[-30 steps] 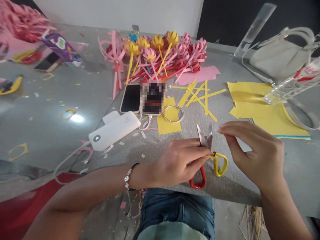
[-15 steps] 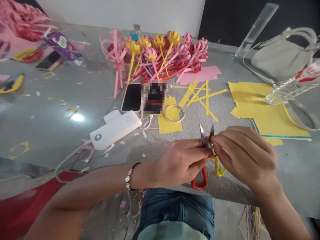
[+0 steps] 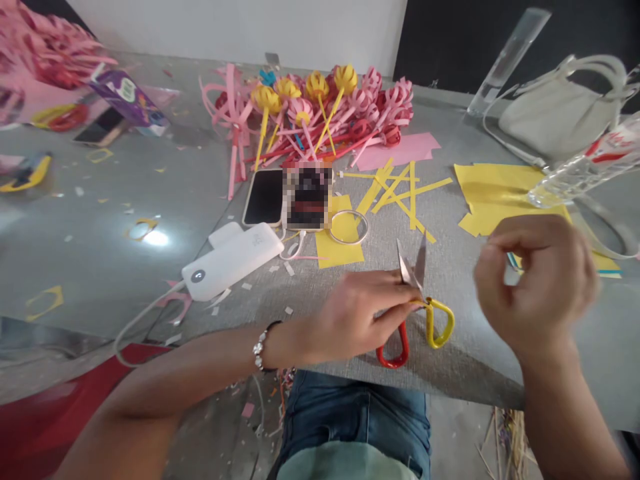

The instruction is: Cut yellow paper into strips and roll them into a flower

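Note:
Near the table's front edge, my left hand (image 3: 357, 315) is closed on a pair of scissors (image 3: 433, 324) with one red and one yellow handle. The blades point away from me and stand apart. My right hand (image 3: 537, 283) is off to the right of the scissors, raised, with its fingers curled and thumb and forefinger together; what they hold, if anything, cannot be made out. Beyond the scissors are loose yellow paper strips (image 3: 413, 193). A silver ring (image 3: 367, 229) lies partly on a small yellow sheet (image 3: 341, 255).
Paper flowers (image 3: 320, 100) are heaped at the back. Two phones (image 3: 265, 197) and a white power bank (image 3: 233, 261) with a cable lie left of centre. On the right are yellow sheets (image 3: 493, 190), a clear bottle (image 3: 570, 175), a white bag (image 3: 555, 123) and a clear tube (image 3: 510, 63).
My right hand has left the scissors and moved right and slightly away from me. The left hand stays on the scissors, which have shifted slightly left.

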